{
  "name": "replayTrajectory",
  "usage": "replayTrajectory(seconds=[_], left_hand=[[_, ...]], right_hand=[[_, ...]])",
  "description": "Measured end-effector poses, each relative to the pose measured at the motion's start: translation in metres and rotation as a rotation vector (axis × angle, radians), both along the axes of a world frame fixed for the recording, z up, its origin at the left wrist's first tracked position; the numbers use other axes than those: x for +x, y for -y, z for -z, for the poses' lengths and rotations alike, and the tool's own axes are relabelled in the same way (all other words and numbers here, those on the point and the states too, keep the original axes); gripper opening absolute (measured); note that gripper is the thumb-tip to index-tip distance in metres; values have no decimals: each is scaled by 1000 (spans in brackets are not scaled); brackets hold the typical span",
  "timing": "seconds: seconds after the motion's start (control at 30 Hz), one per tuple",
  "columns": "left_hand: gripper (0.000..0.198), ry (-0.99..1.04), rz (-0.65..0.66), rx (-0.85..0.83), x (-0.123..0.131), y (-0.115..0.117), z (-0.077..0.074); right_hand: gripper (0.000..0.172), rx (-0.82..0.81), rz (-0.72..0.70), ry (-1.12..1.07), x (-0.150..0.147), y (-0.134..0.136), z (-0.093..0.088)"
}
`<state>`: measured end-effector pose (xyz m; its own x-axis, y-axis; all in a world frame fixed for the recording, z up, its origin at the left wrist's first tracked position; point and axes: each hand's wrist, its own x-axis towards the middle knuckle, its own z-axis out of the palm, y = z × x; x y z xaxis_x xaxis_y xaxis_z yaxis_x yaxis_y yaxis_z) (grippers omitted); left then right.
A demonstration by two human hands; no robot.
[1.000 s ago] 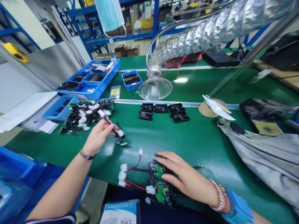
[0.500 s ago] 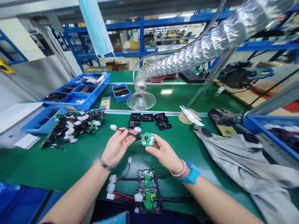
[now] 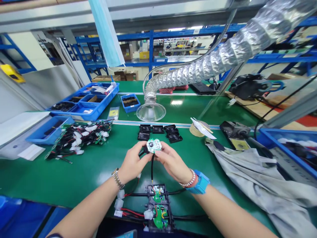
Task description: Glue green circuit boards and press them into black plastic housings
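Note:
Between both hands, above the middle of the green bench, is a small circuit board [image 3: 154,145] with a shiny face toward me. My left hand [image 3: 133,161] grips its left side, where a black cable end shows between the fingers. My right hand [image 3: 170,161] pinches the board's right edge. A black cable [image 3: 152,169] hangs below the board toward the bench. Nearer to me lie two black housings, an upper one with a green board [image 3: 158,194] and a lower one with a green board [image 3: 160,216]. White connectors [image 3: 119,203] on red and black wires lie to their left.
Several black plastic covers [image 3: 158,129] lie beyond my hands. A heap of wired boards [image 3: 81,137] is at left, near blue trays [image 3: 91,112]. An extractor hood [image 3: 151,112] hangs over the bench. At right are a tape roll [image 3: 196,130], a grey cloth [image 3: 237,165] and a blue bin [image 3: 284,132].
The board has been turned in my hands, and its cable now hangs down. My left hand has moved right, close to my right hand. The view has tilted slightly upward.

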<state>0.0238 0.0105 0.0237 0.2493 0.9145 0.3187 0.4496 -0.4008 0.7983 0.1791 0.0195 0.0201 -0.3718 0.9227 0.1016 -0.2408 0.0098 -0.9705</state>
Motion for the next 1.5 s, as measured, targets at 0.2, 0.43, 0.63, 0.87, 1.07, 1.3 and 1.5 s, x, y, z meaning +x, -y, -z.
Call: replayTrajectory(seconds=[0.2,0.43,0.63,0.87,1.07,1.3,1.5], left_hand=[[20,30,139,-180,-8,-16,5],[28,-160,201,-243,-34,-30,9],[28,-450,386,-39,-30,-19,41],[22,-449,445,-45,-17,-9,63],[23,-435,453,-12,-20,-8,70],[22,-424,474,-14,-21,-5,74],[20,-440,486,2,-20,-4,77]], right_hand=[[21,345,57,472,29,-12,-3],[27,917,130,955,57,-23,12],[21,910,-16,1185,63,9,52],[14,803,-2,1184,85,-31,49],[30,727,276,1243,109,-110,60],[24,729,309,1166,97,-76,79],[23,770,238,1051,54,-62,83]])
